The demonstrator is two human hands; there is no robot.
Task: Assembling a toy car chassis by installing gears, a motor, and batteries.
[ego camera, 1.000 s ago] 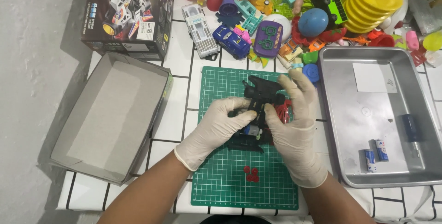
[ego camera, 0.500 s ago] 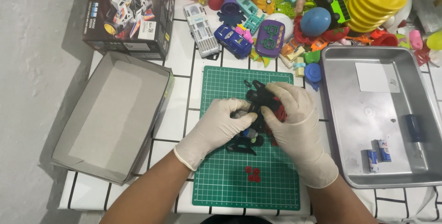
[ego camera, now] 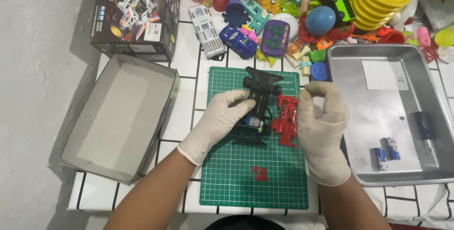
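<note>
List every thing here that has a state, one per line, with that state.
Left hand: gloved, gripping the black toy car chassis.
Right hand: gloved, fingertips pinched, beside the red car body.
Red car body: off the chassis, lying on the green cutting mat.
Cardboard box tray: open.
Metal tray: holds two batteries, lying loose.
Printed toy box: lying flat.

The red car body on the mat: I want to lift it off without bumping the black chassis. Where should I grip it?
Probably pinch the red car body across its narrow middle, coming from above on its right side. It lies lengthwise on the green cutting mat, close against the black chassis held by the left hand; the right hand is beside it.
</note>
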